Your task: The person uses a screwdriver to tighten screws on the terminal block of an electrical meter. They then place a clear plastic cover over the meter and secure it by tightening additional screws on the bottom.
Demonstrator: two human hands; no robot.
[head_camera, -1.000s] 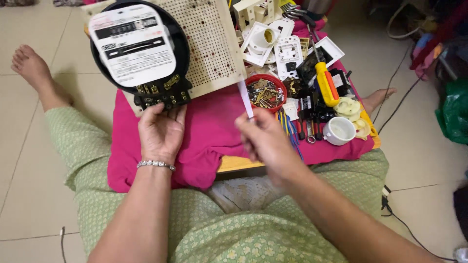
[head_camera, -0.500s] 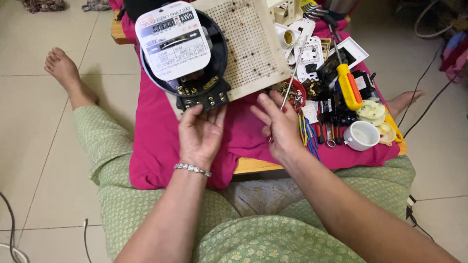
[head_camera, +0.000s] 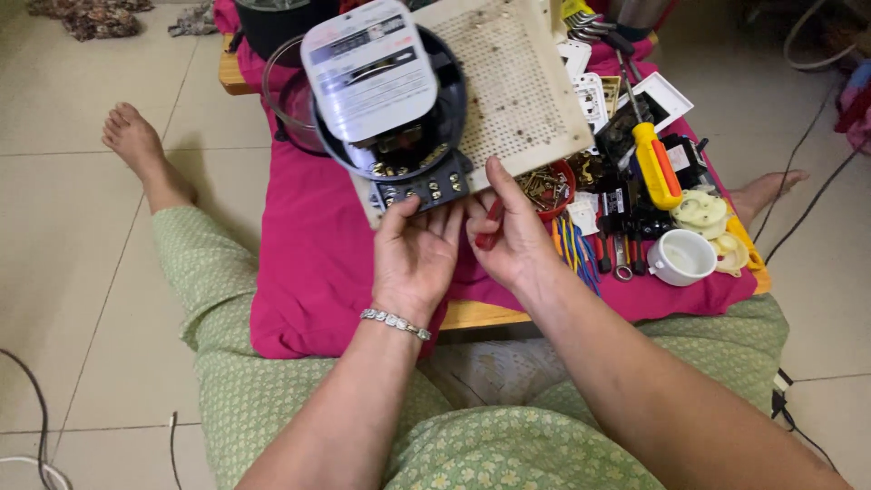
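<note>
— At the near edge of the pink cloth point(head_camera: 308, 263), what are the hands doing?

— The left hand point(head_camera: 415, 254) is lying palm up with its fingers spread, the fingertips touching the black terminal block point(head_camera: 426, 189) at the bottom of the round electric meter point(head_camera: 386, 91). It is gripping nothing.

— And the right hand point(head_camera: 517, 238)?

— It is closing around a small red-handled tool point(head_camera: 491, 227), just beside the left hand, with the thumb pointing up toward the perforated board point(head_camera: 522, 86).

— Where is the meter sitting?

— It is lying on that cream board, toward the cloth's far left side, tilted toward the person.

— What is lying to the right?

— A red bowl of screws point(head_camera: 544, 186), coloured wires point(head_camera: 572, 245), a yellow-handled screwdriver point(head_camera: 655, 163) and a white cup point(head_camera: 680, 257) near the right edge.
</note>
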